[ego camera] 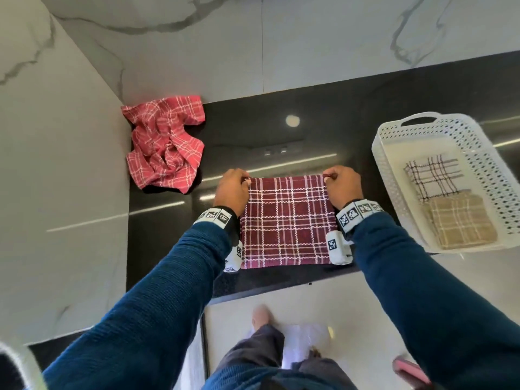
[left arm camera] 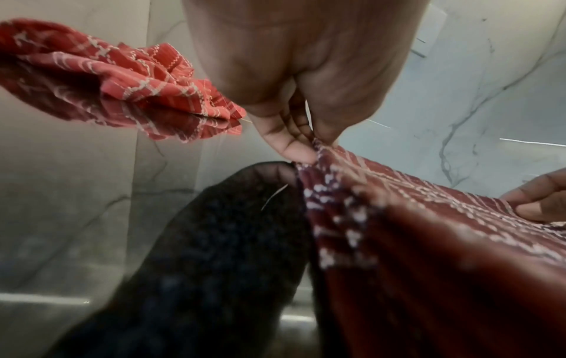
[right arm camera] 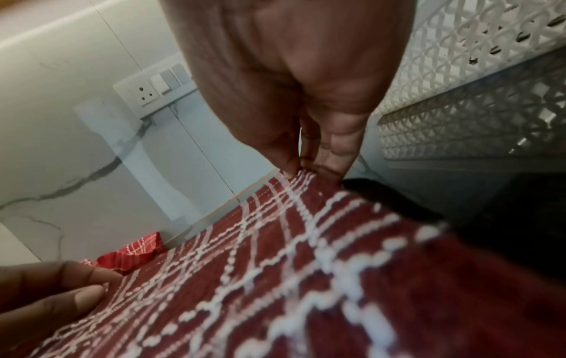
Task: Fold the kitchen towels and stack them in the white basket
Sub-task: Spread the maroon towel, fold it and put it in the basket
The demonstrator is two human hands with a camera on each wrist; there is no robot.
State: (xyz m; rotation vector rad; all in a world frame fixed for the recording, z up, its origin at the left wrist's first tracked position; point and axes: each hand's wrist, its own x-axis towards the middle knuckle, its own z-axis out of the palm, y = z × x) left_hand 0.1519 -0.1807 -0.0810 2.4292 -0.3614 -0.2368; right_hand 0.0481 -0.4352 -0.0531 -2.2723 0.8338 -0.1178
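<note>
Towels in view number four. One maroon plaid towel [ego camera: 285, 220] lies flat as a square on the black countertop [ego camera: 351, 114], directly left of the white basket [ego camera: 394, 175] and near the counter's front edge. One red plaid towel [ego camera: 164, 143] sits crumpled, unfolded, well to the left of the basket, against the marble corner at the back of the counter. Two folded towels lie inside the basket: one white towel with dark checks [ego camera: 430, 175] toward the basket's far end, and one beige plaid towel [ego camera: 461, 220] toward its near end, the two touching edge to edge.

Baskets: one, perforated, with a handle cut-out at its far end, standing on the counter's right part.

Hands: two, both on the maroon towel's far edge. The left hand [ego camera: 232, 188] pinches the far-left corner between thumb and fingertips [left arm camera: 301, 151], fingers curled downward, narrow grip. The right hand [ego camera: 342, 184], on the side nearer the basket, pinches the far-right corner likewise, thumb and fingers [right arm camera: 332, 150] closed on the hem. Both wrists rest low over the towel's side edges, forearms in blue sleeves converging from the counter's front.

Wall socket plate [right arm camera: 154, 86]: one, on the marble wall behind the maroon towel.
</note>
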